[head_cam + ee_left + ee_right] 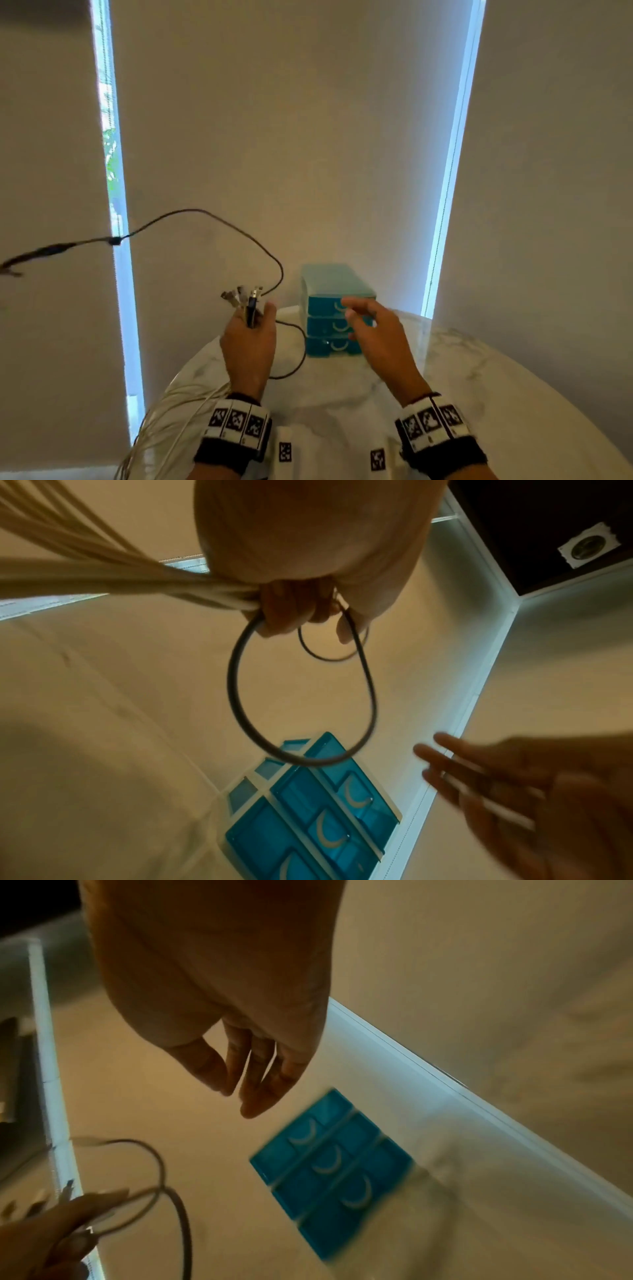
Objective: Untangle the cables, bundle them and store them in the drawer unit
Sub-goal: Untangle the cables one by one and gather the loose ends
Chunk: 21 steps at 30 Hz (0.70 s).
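Note:
My left hand [251,329] is raised above the table and grips a bunch of cables by their plug ends [243,298]. White cables [171,411] trail from it down over the table's left edge. A black cable [191,219] arcs up from the fist and whips away to the far left; another black loop [301,696] hangs under the fingers. My right hand [359,315] hovers with relaxed fingers in front of the teal drawer unit [334,281], holding nothing. All three drawers [329,1161] look closed.
The round white marble table [479,377] carries the drawer unit at its far edge. Pale roller blinds [291,137] hang close behind, with bright window strips on both sides. Two small tag markers [285,452] lie near the front edge.

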Each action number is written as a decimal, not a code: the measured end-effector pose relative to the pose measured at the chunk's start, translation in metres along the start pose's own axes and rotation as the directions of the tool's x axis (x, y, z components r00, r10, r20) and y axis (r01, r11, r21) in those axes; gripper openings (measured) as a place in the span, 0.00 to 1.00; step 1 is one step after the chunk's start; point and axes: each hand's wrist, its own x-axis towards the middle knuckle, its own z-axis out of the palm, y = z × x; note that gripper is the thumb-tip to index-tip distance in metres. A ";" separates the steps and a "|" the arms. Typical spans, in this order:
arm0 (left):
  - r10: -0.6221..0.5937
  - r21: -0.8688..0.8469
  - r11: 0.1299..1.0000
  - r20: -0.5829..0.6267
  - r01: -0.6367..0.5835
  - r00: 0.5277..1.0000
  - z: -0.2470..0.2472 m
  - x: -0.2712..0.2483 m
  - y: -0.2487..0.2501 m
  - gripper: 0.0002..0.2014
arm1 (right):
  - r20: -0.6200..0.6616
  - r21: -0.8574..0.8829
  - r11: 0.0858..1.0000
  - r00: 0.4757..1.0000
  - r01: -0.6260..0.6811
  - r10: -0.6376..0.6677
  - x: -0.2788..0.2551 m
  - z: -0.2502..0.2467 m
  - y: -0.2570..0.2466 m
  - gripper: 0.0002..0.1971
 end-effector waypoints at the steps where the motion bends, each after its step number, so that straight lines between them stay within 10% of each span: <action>1: 0.019 0.083 0.996 0.060 -0.024 0.998 0.002 0.000 -0.002 0.18 | 0.010 -0.007 0.998 0.998 -0.056 0.056 -0.011 -0.001 0.015 0.10; 8: 0.031 0.305 0.946 0.237 -0.104 0.971 0.002 -0.002 -0.004 0.32 | 0.248 0.185 0.906 0.910 -0.380 0.331 -0.052 -0.003 0.049 0.10; 14: 0.069 0.247 0.950 0.428 -0.191 0.901 0.006 -0.009 -0.005 0.22 | 0.214 0.312 0.896 0.942 -0.316 0.258 -0.058 0.002 0.039 0.15; 21: 0.102 0.137 0.904 0.850 -0.405 0.517 0.014 -0.026 -0.001 0.11 | 0.239 0.282 0.919 0.948 -0.274 0.210 -0.060 0.022 0.030 0.40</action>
